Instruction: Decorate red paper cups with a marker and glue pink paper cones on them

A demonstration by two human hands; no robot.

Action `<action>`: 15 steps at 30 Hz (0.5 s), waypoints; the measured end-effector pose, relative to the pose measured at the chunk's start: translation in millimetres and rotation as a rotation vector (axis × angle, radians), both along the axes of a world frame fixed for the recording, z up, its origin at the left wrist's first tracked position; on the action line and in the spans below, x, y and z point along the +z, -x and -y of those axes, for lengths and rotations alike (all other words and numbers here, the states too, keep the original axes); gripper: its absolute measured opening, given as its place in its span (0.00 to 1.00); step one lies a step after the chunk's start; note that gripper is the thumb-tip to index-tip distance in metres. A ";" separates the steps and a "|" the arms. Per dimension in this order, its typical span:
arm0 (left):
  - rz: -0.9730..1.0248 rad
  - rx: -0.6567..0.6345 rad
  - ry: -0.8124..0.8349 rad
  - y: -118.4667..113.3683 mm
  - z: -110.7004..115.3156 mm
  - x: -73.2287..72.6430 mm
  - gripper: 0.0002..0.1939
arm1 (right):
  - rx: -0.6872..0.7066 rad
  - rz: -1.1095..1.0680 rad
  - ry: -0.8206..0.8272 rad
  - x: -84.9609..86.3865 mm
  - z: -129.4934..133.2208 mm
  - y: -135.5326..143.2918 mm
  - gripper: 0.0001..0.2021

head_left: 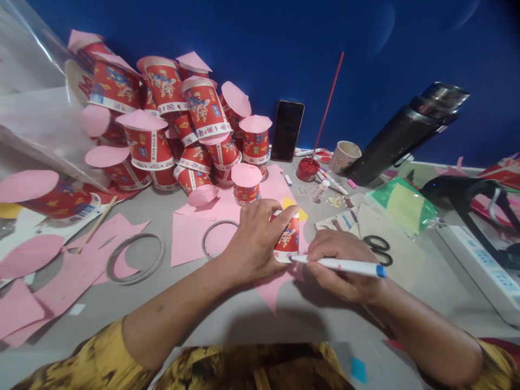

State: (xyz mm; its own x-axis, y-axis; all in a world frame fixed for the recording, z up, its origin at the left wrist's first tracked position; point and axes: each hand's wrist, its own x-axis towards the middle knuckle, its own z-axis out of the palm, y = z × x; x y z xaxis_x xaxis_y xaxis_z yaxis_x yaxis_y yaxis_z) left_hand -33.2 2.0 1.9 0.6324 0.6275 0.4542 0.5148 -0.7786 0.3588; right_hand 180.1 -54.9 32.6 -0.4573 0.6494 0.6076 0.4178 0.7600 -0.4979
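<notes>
My left hand (255, 238) is wrapped around a red printed paper cup (287, 238) that stands over pink paper near the middle of the table. In my right hand (341, 260) is a white marker with a blue end (357, 267), its tip at the white band along the cup's lower edge. Just beyond my left hand stands another red paper cup (246, 194) topped with a pink paper disc (246, 175). Under the hands lies a pointed piece of pink paper (273, 295). The cup's left side is hidden by my left hand.
Many stacked red cups with pink paper tops (162, 86) fill the back left. Grey rings (136, 259) and pink scraps lie left. Behind are a phone (287, 131), a patterned cup (345, 156) and a black flask (402, 132). Scissors (378, 249) and a power strip (483, 271) lie right.
</notes>
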 end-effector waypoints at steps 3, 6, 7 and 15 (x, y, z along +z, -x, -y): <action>-0.004 -0.003 -0.008 0.0 0.1 0.4 0.39 | 0.014 0.024 0.000 0.2 0.0 0.6 0.04; -0.006 0.002 -0.014 0.3 0.4 -0.2 0.39 | 0.009 0.047 -0.005 0.5 -0.3 0.9 0.03; -0.005 0.003 -0.015 0.4 0.6 -0.7 0.39 | 0.000 0.039 -0.009 0.5 -0.4 0.9 0.03; -0.002 0.005 -0.035 -0.3 1.9 -2.4 0.38 | -0.016 0.004 -0.040 1.6 0.1 1.6 0.03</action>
